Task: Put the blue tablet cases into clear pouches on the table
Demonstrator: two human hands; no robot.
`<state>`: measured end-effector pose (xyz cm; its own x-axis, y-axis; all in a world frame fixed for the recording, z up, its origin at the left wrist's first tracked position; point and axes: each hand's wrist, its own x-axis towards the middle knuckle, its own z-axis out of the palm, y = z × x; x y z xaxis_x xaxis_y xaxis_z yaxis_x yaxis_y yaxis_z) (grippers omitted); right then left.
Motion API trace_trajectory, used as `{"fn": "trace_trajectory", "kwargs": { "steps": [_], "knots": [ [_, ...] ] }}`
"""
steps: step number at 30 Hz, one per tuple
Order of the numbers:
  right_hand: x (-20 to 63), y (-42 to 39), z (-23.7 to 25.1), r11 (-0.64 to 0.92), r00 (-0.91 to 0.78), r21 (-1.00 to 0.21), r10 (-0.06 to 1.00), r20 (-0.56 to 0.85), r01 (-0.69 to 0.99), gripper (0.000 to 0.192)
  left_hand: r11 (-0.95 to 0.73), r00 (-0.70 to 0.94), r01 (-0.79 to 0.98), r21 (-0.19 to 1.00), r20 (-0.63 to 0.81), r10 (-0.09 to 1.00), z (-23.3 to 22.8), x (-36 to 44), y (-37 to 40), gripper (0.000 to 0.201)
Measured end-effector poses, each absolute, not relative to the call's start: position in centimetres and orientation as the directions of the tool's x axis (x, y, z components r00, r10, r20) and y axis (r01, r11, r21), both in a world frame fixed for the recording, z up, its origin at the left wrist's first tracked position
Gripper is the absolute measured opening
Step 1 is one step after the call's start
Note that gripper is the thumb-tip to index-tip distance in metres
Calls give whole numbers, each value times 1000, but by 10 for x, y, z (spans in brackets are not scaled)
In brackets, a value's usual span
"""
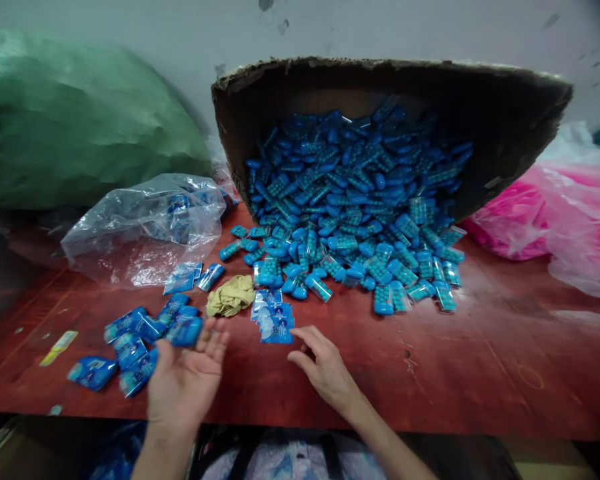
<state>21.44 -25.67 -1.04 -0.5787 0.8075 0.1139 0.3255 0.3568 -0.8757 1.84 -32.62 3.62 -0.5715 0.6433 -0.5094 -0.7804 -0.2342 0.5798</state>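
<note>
My left hand [187, 377] is turned palm up with its fingers apart, holding nothing that I can see. Just beyond its fingertips is a filled blue packet [185, 331]; whether they touch is unclear. Several more printed packets [130, 350] lie in a loose group to the left. My right hand [325, 367] is open, thumb and fingers apart, its fingertips at the right edge of a small fanned stack of flat blue printed sleeves [276, 325]. Behind lie many small clear containers with blue caps [330, 243] and blue beads inside, spilling from a cardboard box.
The tipped cardboard box [390, 65] opens onto the red table [480, 360]. A crumpled yellowish cloth or glove [231, 295], a clear plastic bag [115, 230] and a yellow cutter-like tool [59, 348] lie left. A green sack [80, 127] and pink bags [570, 207] flank the box.
</note>
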Motion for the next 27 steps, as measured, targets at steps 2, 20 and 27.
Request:
{"fn": "trace_trajectory", "kwargs": {
  "steps": [2, 20, 27],
  "knots": [
    [208, -248, -9, 448, -581, -766, 805, 120, 461, 29, -263, -624, -746, 611, -506, 596, 38, 2, -330, 50],
    [189, -253, -10, 584, -596, -550, 782, 184, 597, 14, 278, -412, -598, 752, -586, 698, -9, 83, -311, 26],
    [193, -246, -7, 207, -515, -925, 857, 14, 319, 17, 318, -485, -451, 834, -528, 697, -15, 83, -307, 28]
  ]
}}
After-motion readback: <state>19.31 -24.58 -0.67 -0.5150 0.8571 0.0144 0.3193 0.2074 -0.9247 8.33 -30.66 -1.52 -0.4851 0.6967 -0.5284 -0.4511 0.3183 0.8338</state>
